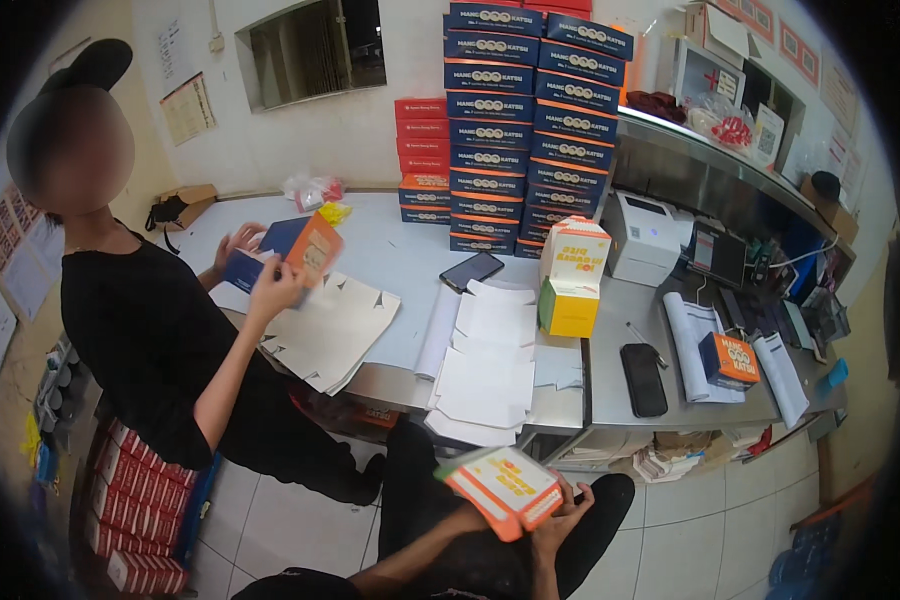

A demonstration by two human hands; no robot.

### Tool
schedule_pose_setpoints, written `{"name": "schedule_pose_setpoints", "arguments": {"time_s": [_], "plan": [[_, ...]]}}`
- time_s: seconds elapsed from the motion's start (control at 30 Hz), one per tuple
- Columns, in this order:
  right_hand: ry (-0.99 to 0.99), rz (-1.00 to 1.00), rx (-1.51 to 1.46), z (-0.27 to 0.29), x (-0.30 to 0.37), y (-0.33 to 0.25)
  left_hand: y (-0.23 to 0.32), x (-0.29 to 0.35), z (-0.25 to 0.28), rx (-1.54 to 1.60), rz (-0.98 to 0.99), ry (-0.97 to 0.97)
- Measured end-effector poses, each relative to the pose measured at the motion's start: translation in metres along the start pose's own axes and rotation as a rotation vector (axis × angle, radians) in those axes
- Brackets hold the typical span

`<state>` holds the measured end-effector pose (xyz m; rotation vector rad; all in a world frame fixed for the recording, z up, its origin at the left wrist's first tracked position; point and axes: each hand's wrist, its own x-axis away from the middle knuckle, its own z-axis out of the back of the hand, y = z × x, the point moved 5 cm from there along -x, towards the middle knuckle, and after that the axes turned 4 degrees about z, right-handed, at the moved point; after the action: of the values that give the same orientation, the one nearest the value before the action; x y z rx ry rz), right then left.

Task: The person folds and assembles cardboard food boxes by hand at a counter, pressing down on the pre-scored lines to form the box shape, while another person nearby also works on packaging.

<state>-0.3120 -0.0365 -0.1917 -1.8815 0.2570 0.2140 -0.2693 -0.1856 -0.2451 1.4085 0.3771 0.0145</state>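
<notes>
Over my lap I hold a partly folded food carton (510, 482), white with orange edges, yellow lettering and a green end. My right hand (562, 520) grips its right side near the orange flap, with the fingers bent around the edge. My left hand (467, 520) bears it up from beneath, and its fingers are hidden behind the carton. On the table ahead lies a stack of flat white carton blanks (485, 375). Beyond it a yellow and white carton (570, 305) stands folded, with another on top of it.
At left a person (140, 300) folds a blue and orange box (305, 250) above flat blanks (335, 325). Tall stacks of blue boxes (485, 130) stand at the back. A phone (472, 270), a black case (643, 380), a printer (645, 235) and an orange box (728, 360) occupy the counter.
</notes>
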Motion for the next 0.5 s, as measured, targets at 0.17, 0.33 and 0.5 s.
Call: {"name": "schedule_pose_setpoints", "arguments": {"time_s": [0.17, 0.33, 0.5], "plan": [[0.124, -0.220, 0.103, 0.068, -0.004, 0.038, 0.074, -0.049, 0.065, -0.286, 0.238, 0.225], [-0.079, -0.559, 0.150, 0.049, 0.004, 0.034, 0.064, -0.039, 0.056, -0.164, 0.243, 0.152], [-0.163, -0.343, 0.312, 0.068, -0.004, 0.038, 0.078, -0.042, 0.035, -0.238, 0.216, 0.188]]}}
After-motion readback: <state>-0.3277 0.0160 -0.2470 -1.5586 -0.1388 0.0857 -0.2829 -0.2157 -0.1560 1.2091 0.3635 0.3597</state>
